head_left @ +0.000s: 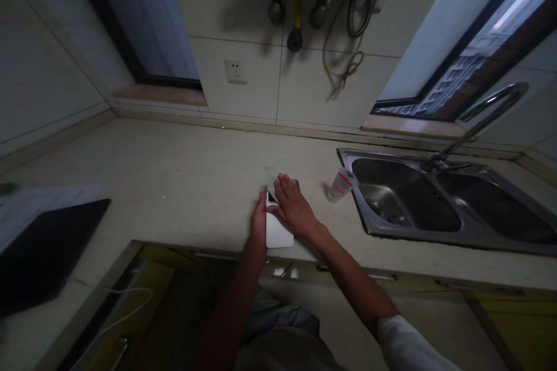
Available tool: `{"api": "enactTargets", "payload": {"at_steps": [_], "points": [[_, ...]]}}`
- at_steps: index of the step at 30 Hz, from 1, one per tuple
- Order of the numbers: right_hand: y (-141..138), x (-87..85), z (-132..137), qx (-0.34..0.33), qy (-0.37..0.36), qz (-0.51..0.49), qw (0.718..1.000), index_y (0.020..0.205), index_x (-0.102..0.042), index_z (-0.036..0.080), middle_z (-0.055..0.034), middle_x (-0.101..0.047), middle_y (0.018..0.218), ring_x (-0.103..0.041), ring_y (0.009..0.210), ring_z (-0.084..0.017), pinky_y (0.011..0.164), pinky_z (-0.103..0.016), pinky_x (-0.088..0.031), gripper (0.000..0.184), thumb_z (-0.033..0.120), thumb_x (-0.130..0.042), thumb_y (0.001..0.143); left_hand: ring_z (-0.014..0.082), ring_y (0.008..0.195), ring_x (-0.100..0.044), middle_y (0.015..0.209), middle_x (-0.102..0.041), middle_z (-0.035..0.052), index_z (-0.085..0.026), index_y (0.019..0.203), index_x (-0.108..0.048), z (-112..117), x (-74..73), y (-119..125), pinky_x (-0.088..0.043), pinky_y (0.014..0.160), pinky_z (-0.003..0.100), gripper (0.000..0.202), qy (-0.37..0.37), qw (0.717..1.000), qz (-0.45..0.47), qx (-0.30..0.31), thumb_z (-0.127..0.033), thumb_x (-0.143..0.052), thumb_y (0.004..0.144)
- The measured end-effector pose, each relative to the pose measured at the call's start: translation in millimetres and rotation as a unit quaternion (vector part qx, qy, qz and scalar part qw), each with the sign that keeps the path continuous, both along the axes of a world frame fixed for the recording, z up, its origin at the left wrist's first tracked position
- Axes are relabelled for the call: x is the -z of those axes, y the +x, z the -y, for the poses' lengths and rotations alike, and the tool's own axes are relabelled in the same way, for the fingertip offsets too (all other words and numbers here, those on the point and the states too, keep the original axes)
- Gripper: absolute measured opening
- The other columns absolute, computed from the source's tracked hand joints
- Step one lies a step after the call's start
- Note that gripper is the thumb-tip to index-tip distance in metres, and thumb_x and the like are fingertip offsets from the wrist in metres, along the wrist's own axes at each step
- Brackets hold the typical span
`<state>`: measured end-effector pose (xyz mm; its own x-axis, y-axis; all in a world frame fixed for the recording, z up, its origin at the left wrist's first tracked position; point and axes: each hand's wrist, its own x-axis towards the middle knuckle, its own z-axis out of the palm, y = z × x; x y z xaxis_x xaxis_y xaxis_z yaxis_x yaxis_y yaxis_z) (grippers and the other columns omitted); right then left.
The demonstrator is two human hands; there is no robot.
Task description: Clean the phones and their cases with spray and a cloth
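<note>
A flat white rectangular object [279, 232] that looks like a phone lies near the counter's front edge, with a dark patch at its far end. Along its left side my left hand [259, 221] grips the edge, the thumb pointing away from me. My right hand [295, 207] lies over its far right corner, fingers stretched out together and pointing forward. Beyond that hand, partly under the fingers, shows a dark bluish flat thing [296, 183]; most of it is hidden. To the right stands a clear plastic cup [342, 185] with red print, tilted in view.
A steel double sink [404, 191] with a tall faucet [478, 122] is set in the counter [195, 174] at right. A black flat panel [52, 255] with papers and a white cable [130, 290] lies at left. Hoses and a socket [235, 71] are on the wall.
</note>
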<state>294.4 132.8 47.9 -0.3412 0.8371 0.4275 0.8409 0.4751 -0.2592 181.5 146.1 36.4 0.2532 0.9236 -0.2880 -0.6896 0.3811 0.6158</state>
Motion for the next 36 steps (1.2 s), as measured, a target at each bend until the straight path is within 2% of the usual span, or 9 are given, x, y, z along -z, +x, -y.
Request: {"api": "enactTargets", "payload": {"at_steps": [8, 14, 18, 22, 26, 29, 31, 33, 36], "points": [[-19.3, 7.7, 56.8, -0.117, -0.006, 0.06, 0.991, 0.153, -0.029, 0.003, -0.0269, -0.031, 0.158, -0.017, 0.152, -0.036, 0.122, -0.058, -0.024, 0.088, 0.054, -0.063, 0.089, 0.0314, 0.126, -0.059, 0.126, -0.067, 0.018, -0.015, 0.137, -0.055, 8.5, -10.4, -10.0, -0.048, 0.103, 0.051, 0.074, -0.023, 0.99, 0.124, 0.066, -0.068, -0.041, 0.089], [-7.9, -1.2, 89.8, -0.167, -0.017, 0.071, 0.983, 0.153, -0.032, 0.007, -0.0219, -0.037, 0.156, -0.023, 0.151, -0.032, 0.122, -0.055, -0.028, 0.086, 0.057, -0.062, 0.089, 0.0331, 0.132, -0.053, 0.136, -0.061, 0.0183, -0.016, 0.139, -0.054, 11.2, -16.2, -12.8, -0.047, 0.104, 0.053, 0.071, -0.009, 0.986, 0.154, 0.063, -0.066, -0.039, 0.09], [2.3, 2.7, 83.1, -0.139, -0.012, 0.051, 0.989, 0.156, -0.026, 0.011, -0.0204, -0.035, 0.158, -0.024, 0.151, -0.032, 0.121, -0.055, -0.029, 0.086, 0.052, -0.063, 0.09, 0.033, 0.132, -0.053, 0.134, -0.062, 0.0185, -0.014, 0.139, -0.054, 10.7, -14.8, -12.0, -0.047, 0.104, 0.052, 0.073, -0.005, 0.987, 0.151, 0.061, -0.067, -0.037, 0.091], [5.8, 7.2, 55.7, -0.058, -0.005, -0.019, 0.998, 0.16, -0.005, 0.016, -0.0208, -0.013, 0.164, -0.014, 0.153, -0.033, 0.12, -0.058, -0.03, 0.091, 0.045, -0.06, 0.094, 0.0335, 0.124, -0.059, 0.124, -0.068, 0.0187, -0.011, 0.134, -0.058, 7.6, -11.6, -10.2, -0.049, 0.102, 0.049, 0.073, -0.029, 0.988, 0.131, 0.078, -0.066, -0.043, 0.089], [-8.5, 11.9, 43.8, -0.028, -0.019, -0.089, 0.995, 0.158, 0.012, 0.022, -0.0149, 0.004, 0.166, -0.002, 0.154, -0.03, 0.119, -0.059, -0.029, 0.088, 0.043, -0.05, 0.099, 0.03, 0.113, -0.066, 0.11, -0.074, 0.0145, -0.011, 0.126, -0.063, 3.5, -9.3, -11.5, -0.053, 0.097, 0.042, 0.061, -0.06, 0.993, 0.102, 0.018, -0.058, -0.042, 0.093], [-22.9, 21.7, 56.1, -0.033, -0.015, -0.149, 0.988, 0.16, -0.005, 0.022, -0.0134, -0.003, 0.167, -0.008, 0.154, -0.03, 0.118, -0.057, -0.032, 0.075, 0.042, -0.047, 0.1, 0.0293, 0.109, -0.068, 0.107, -0.074, 0.0138, -0.012, 0.122, -0.065, 2.2, -5.6, -15.1, -0.055, 0.092, 0.041, 0.061, -0.037, 0.994, 0.101, -0.026, -0.059, -0.042, 0.091], [-28.1, 28.9, 68.0, -0.017, -0.02, -0.222, 0.975, 0.157, -0.028, 0.025, -0.0106, -0.024, 0.164, -0.027, 0.15, -0.026, 0.117, -0.051, -0.037, 0.057, 0.037, -0.041, 0.103, 0.03, 0.107, -0.068, 0.106, -0.074, 0.0141, -0.013, 0.118, -0.066, 2.1, -1.3, -16.3, -0.056, 0.089, 0.041, 0.062, -0.021, 0.994, 0.098, -0.045, -0.063, -0.045, 0.088], [-29.2, 33.8, 77.6, 0.025, -0.033, -0.32, 0.947, 0.148, -0.047, 0.026, -0.0091, -0.043, 0.155, -0.042, 0.143, -0.025, 0.115, -0.049, -0.041, 0.046, 0.036, -0.04, 0.103, 0.0305, 0.102, -0.069, 0.102, -0.075, 0.0141, -0.013, 0.111, -0.068, 2.0, 3.7, -15.3, -0.056, 0.084, 0.04, 0.062, -0.024, 0.994, 0.08, -0.065, -0.066, -0.05, 0.084], [-27.5, 34.6, 84.3, 0.097, -0.076, -0.453, 0.883, 0.14, -0.057, 0.025, -0.0094, -0.057, 0.143, -0.055, 0.133, -0.026, 0.111, -0.051, -0.045, 0.044, 0.04, -0.048, 0.1, 0.0284, 0.089, -0.071, 0.086, -0.074, 0.011, -0.014, 0.1, -0.068, 2.0, 10.2, -10.8, -0.056, 0.075, 0.035, 0.059, -0.038, 0.992, 0.019, -0.119, -0.068, -0.059, 0.078]]}}
